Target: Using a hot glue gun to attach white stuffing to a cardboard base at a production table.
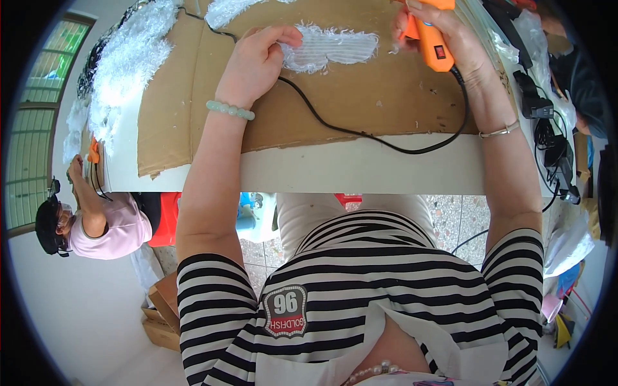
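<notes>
A small strip of white fringed fabric [331,48] lies on a brown cardboard sheet [212,122], its ribbed backing facing up. My left hand [253,64] is closed at the strip's left end, thumb and fingers pinching its edge. To the right of the strip, my right hand [450,42] grips an orange glue gun [435,48] with a small red switch. The gun's upper part reaches the top edge of the picture, and its nozzle cannot be made out. Its black cord [360,134] loops across the cardboard, passing under my left wrist.
Fluffy white fringe [132,64] is heaped at the table's left, and another white piece [232,9] lies at the far edge. Black adapters and cables [557,151] hang along the right side. A co-worker in pink [116,225] sits at the left, near another orange tool [94,151].
</notes>
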Motion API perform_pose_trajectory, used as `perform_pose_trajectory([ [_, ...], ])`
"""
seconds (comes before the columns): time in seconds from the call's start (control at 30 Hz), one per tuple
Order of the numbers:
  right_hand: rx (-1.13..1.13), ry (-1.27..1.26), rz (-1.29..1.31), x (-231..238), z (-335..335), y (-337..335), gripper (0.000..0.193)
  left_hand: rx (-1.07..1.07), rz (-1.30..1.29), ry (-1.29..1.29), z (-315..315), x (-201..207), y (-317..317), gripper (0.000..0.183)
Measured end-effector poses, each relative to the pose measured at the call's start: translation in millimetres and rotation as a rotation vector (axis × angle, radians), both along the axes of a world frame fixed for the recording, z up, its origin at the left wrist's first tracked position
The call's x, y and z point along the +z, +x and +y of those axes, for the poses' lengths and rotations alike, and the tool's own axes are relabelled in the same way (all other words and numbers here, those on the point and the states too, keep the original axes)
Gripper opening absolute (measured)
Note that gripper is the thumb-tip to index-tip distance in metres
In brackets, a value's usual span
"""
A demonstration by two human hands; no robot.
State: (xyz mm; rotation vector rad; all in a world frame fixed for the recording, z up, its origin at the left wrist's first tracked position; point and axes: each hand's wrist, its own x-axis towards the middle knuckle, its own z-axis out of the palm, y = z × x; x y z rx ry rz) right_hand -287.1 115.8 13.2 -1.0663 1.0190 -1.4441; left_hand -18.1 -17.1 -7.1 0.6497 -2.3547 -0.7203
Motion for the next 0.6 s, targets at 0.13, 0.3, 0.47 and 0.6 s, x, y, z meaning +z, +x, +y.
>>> perform_pose_trajectory([
  [0.13, -0.140, 0.110, -0.256, -1.3, -4.9, 27.2, 0.026, -0.010, -0.130, -0.209, 8.0, 3.7, 1.2, 0.020],
  [0.3, -0.092, 0.100, -0.325, -12.2, -11.6, 29.7, 0.026, -0.068, -0.113, -0.373, 27.0, 18.0, 0.2, 0.022],
  [0.47, -0.127, 0.110, -0.276, -11.8, -11.7, 33.2, 0.024, -0.028, -0.200, -0.721, 50.9, 22.4, -11.0, 0.019],
  [0.6, -0.121, 0.109, -0.275, -18.5, -16.7, 31.4, 0.021, -0.033, -0.268, -0.818, 52.6, 19.7, -13.9, 0.016],
])
